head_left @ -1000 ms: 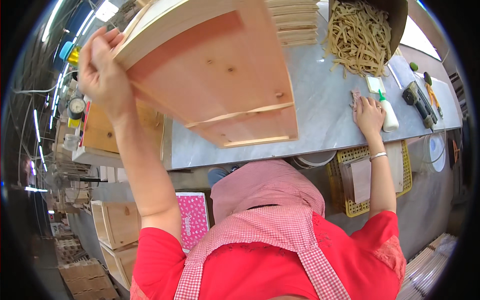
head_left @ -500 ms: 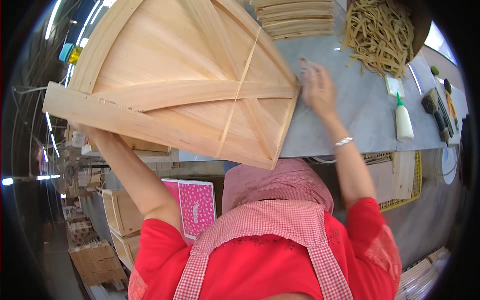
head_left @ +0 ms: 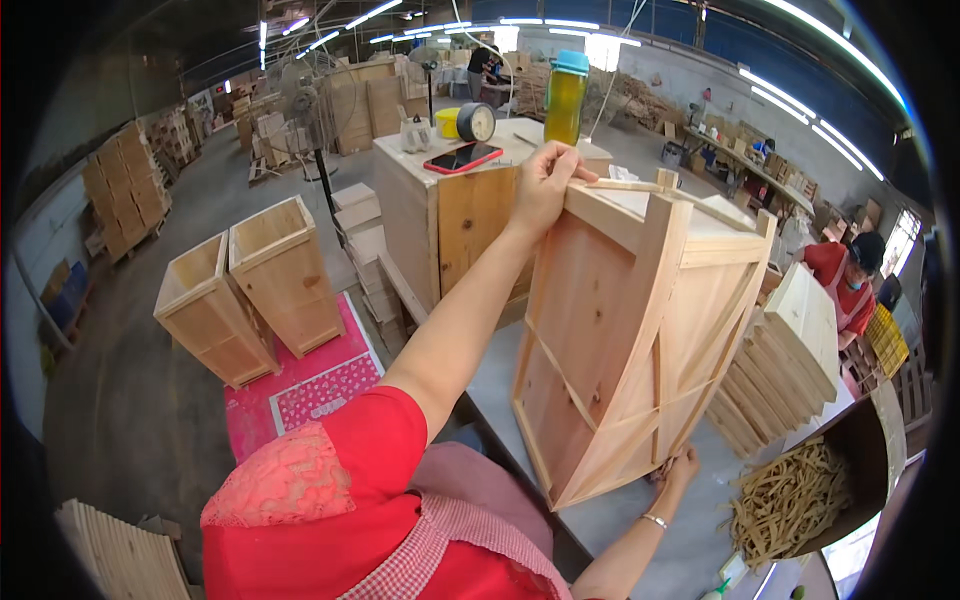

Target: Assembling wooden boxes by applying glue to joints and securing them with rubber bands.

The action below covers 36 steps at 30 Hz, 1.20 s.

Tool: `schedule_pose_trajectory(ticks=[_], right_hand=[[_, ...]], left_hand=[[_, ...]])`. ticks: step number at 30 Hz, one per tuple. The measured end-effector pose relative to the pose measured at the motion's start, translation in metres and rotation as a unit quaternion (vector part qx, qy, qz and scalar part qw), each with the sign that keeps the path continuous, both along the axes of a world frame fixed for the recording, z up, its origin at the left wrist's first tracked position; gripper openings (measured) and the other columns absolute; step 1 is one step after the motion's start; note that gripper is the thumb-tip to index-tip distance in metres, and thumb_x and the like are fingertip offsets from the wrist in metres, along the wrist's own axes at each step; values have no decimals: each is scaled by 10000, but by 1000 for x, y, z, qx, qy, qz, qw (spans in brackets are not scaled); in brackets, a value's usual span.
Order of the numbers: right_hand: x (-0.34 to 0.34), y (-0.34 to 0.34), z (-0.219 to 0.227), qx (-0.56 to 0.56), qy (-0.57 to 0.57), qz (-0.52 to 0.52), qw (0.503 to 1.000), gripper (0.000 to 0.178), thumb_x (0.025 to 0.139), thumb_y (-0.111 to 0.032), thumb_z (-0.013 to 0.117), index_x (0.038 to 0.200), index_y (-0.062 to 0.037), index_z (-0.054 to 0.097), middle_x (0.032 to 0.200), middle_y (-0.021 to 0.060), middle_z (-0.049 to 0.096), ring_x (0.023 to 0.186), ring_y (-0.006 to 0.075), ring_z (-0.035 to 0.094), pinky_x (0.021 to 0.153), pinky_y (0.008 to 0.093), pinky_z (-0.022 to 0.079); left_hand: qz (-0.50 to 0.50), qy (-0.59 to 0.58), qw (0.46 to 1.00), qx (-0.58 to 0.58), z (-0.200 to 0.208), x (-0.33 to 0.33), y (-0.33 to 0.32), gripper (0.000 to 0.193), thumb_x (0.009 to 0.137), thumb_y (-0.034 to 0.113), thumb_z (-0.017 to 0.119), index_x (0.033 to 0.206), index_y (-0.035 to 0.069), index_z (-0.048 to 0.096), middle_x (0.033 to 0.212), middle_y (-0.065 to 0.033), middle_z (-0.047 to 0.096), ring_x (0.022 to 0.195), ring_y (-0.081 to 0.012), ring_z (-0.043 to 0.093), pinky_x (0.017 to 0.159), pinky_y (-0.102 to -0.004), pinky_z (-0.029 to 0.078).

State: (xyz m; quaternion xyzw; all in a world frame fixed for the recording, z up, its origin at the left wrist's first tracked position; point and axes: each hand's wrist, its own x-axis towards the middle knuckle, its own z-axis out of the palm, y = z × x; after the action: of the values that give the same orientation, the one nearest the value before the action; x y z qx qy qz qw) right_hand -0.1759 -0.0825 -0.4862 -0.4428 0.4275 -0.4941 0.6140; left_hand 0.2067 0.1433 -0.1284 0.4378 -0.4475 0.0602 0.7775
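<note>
A tall box of pale wood (head_left: 575, 400) stands upright, slightly tilted, at the table edge in front of me. Crossed slats show on its right side, and a thin tan band (head_left: 562, 378) runs slantwise around its lower part. My left hand (head_left: 548, 188) is closed over the box's upper rim, fingers partly hidden behind it. Low on the box's right side, close to the tabletop, is my right hand (head_left: 678, 468). Its fingers are curled in against the base of the box, and what they hold, if anything, is hidden.
The grey table (head_left: 610, 520) carries a stack of wooden panels (head_left: 770, 365) and a bin of tan strips (head_left: 790, 500). Behind the box stand a bottle (head_left: 565, 105) and a cabinet with a phone (head_left: 462, 158). Two wooden boxes (head_left: 285, 270) stand left; a co-worker (head_left: 845, 280) is at right.
The box has swung from lying tilted across my front to standing upright. My left hand has come up to its upper rim, the right down to its base. The view has turned leftward.
</note>
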Motion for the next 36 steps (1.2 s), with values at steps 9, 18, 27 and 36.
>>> schedule_pose_trajectory(ticks=[9, 18, 27, 36], right_hand=[[-43, 31, 57, -29, 271, 159, 949, 146, 990, -135, 602, 930, -4, 626, 512, 53, 528, 390, 156, 500, 374, 332, 382], [-172, 74, 79, -381, 736, -133, 544, 357, 902, -378, 669, 1113, -94, 724, 1083, 114, 721, 1084, 356, 649, 939, 495, 496], [-77, 96, 45, -89, 313, -15, 946, 271, 887, -232, 649, 924, 24, 728, 823, 217, 738, 738, 325, 741, 716, 449, 575], [-43, 112, 45, 75, 268, 53, 959, 199, 808, -155, 689, 827, 42, 718, 746, 214, 717, 642, 300, 718, 643, 422, 564]], left_hand=[[-32, -10, 999, -8, 0, -3, -2, 211, 1050, 211, 562, 985, 30, 647, 880, -128, 754, 815, -163, 723, 789, -290, 548], [-70, -64, 994, -57, 2, -1, 0, 159, 1018, 126, 607, 967, 14, 706, 910, -67, 718, 766, -153, 657, 688, -301, 545], [85, -165, 983, -16, 0, -75, 12, 154, 919, -8, 597, 1042, -83, 649, 996, -255, 716, 882, -366, 749, 751, -447, 639], [59, -122, 990, -30, 3, -110, 10, 354, 974, 161, 512, 1119, -139, 631, 999, -324, 706, 860, -353, 744, 749, -463, 653]])
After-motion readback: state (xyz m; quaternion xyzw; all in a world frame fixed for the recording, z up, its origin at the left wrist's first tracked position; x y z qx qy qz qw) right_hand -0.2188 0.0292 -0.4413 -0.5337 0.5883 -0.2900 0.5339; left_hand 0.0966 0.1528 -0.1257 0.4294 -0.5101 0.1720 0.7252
